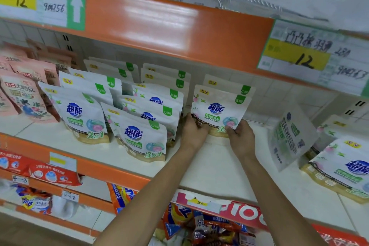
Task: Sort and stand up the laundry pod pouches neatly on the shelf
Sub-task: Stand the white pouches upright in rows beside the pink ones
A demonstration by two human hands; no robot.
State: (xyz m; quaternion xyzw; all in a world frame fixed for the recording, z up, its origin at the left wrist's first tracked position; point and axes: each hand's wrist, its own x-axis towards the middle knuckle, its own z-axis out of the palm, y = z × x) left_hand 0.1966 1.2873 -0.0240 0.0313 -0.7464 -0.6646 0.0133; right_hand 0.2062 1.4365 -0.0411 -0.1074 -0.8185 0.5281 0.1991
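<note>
Two hands gripped one white laundry pod pouch [219, 108] by its lower corners, the left hand [192, 132] at its left corner and the right hand [241, 138] at its right. The pouch stood upright on the white shelf [209, 166], just in front of another pouch [227, 84]. Rows of standing pouches [137, 136] filled the shelf to the left. To the right, one leaning pouch [289, 136] showed its back beside flat-lying pouches [343, 168].

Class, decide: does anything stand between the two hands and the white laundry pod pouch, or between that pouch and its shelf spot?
Nothing visible does. The left hand and right hand grip the white laundry pod pouch at its lower corners, upright on the cream shelf before another white pouch.
</note>
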